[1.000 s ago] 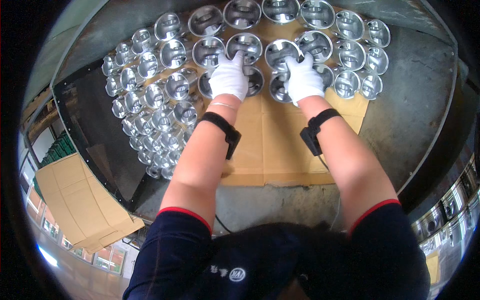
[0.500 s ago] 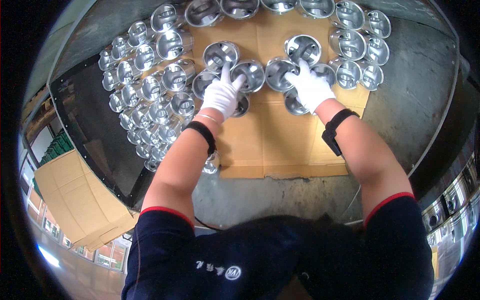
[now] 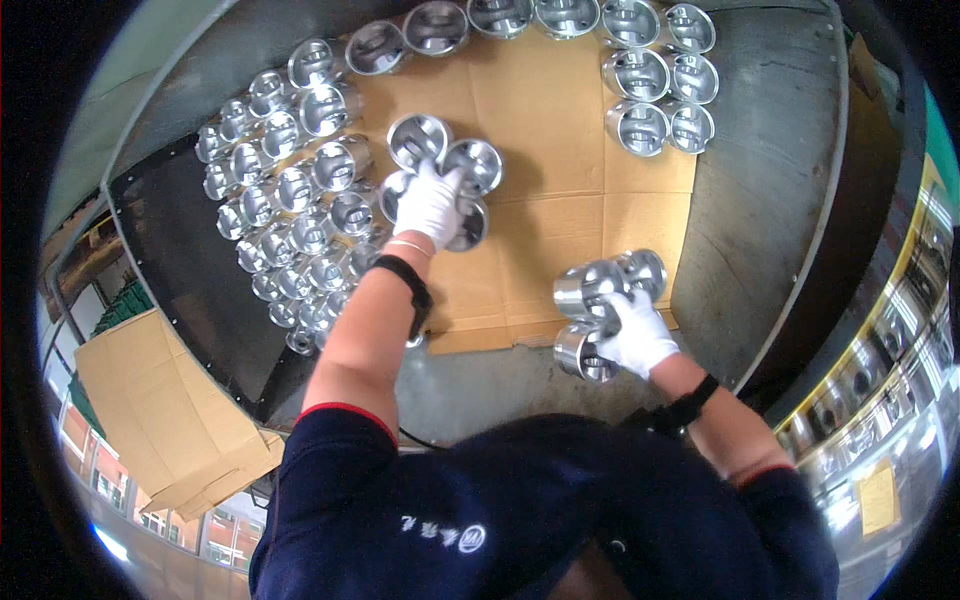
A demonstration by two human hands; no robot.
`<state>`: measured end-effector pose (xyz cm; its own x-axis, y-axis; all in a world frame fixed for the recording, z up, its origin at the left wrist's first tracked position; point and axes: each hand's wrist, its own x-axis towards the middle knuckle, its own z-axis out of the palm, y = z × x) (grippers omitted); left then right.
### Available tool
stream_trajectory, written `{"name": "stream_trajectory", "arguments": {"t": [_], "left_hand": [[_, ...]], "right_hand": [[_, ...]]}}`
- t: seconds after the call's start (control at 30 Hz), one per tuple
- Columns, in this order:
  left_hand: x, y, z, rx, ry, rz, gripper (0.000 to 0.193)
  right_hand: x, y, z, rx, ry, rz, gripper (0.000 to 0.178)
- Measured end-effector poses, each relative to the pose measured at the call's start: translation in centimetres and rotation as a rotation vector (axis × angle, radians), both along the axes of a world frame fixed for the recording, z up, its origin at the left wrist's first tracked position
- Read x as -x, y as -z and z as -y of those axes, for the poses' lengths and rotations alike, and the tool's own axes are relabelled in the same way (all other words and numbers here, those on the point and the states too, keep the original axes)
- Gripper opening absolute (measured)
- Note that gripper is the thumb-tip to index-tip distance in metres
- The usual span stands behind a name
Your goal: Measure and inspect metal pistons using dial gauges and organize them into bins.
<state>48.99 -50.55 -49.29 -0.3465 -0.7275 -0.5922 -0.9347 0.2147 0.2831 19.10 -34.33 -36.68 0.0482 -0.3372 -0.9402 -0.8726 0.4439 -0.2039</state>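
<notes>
My white-gloved left hand (image 3: 428,208) grips a cluster of several shiny metal pistons (image 3: 474,166), open ends up, over the left part of a cardboard sheet (image 3: 545,215). Its fingers reach in among them. At the sheet's near right corner, my gloved right hand (image 3: 638,338) clutches another cluster of pistons (image 3: 578,292), tilted and hanging past the sheet's near edge. Palm and thumb hide parts of both clusters. Left of my left hand stand dense rows of pistons (image 3: 296,188).
More pistons (image 3: 436,28) line the sheet's far edge, and a small block of pistons (image 3: 638,76) stands at far right. A metal wall (image 3: 770,170) bounds the right side. A cardboard piece (image 3: 175,400) hangs at lower left; further pistons (image 3: 860,383) lie at the right rim.
My right hand has come from the far middle toward me and right, lifting its pistons along. My left hand stays at its cluster. The view has shifted a little.
</notes>
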Motion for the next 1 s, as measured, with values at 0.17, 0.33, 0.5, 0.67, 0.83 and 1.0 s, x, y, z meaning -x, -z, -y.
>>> {"name": "stream_trajectory", "arguments": {"t": [0.17, 0.33, 0.5, 0.67, 0.83, 1.0], "left_hand": [[1.9, -7.9, -5.1, -0.303, -0.003, 0.065, 0.068], [-0.5, -14.0, -13.7, -0.497, -0.112, -0.389, 0.094], [-2.1, -18.3, -17.9, -0.392, -0.134, -0.515, 0.086], [-5.7, -22.5, -18.8, -0.157, -0.260, -0.298, 0.065], [-3.9, -28.2, -18.5, 0.033, -0.091, -0.143, 0.066], [-0.7, -32.2, -18.6, 0.007, -0.092, -0.263, 0.057]], "right_hand": [[1.2, -5.2, -4.3, 0.308, 0.150, -0.110, 0.071], [2.2, -14.4, -6.0, 0.587, 0.293, -0.130, 0.067], [5.8, -25.6, -11.3, 0.833, 0.293, -0.038, 0.081], [8.3, -35.2, -17.6, 0.862, 0.296, -0.284, 0.081], [14.3, -39.1, -22.8, 0.800, 0.280, -0.510, 0.072], [21.6, -37.8, -26.0, 0.706, 0.132, -0.613, 0.070]]}}
